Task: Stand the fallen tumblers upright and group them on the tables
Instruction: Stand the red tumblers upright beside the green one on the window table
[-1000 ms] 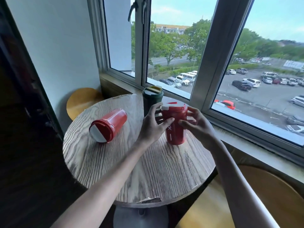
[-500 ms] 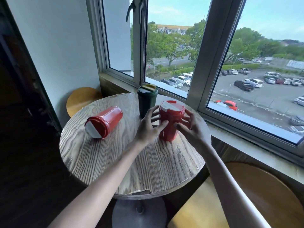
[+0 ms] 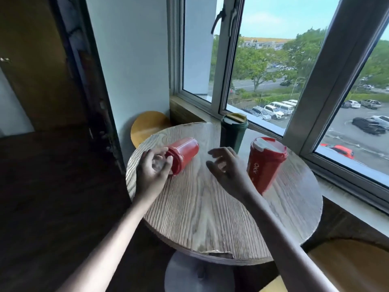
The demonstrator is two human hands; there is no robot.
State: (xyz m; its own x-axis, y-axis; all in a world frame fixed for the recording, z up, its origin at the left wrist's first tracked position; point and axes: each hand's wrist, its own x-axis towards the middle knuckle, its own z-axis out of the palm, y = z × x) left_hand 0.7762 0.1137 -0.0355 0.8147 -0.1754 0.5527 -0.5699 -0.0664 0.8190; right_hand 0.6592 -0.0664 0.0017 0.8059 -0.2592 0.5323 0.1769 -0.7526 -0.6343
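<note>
A red tumbler (image 3: 185, 153) lies on its side on the round wooden table (image 3: 210, 211), white lid end toward the left edge. My left hand (image 3: 152, 168) is cupped at that lid end, fingers apart and curved over the rim; a firm grip is not visible. My right hand (image 3: 226, 167) hovers open over the table's middle, holding nothing. Just right of it a second red tumbler (image 3: 264, 163) stands upright. A dark green tumbler (image 3: 232, 132) stands upright at the back by the window.
The table stands against a window sill (image 3: 347, 199) on the right and back. A round yellow stool (image 3: 147, 126) sits behind the table on the left, another yellow seat (image 3: 347, 266) at the lower right. A dark door frame (image 3: 92, 91) stands to the left.
Both hands have let go of the upright red tumbler. My left hand has moved left to the fallen tumbler's lid, and my right hand has drawn back to the middle. The view has shifted left.
</note>
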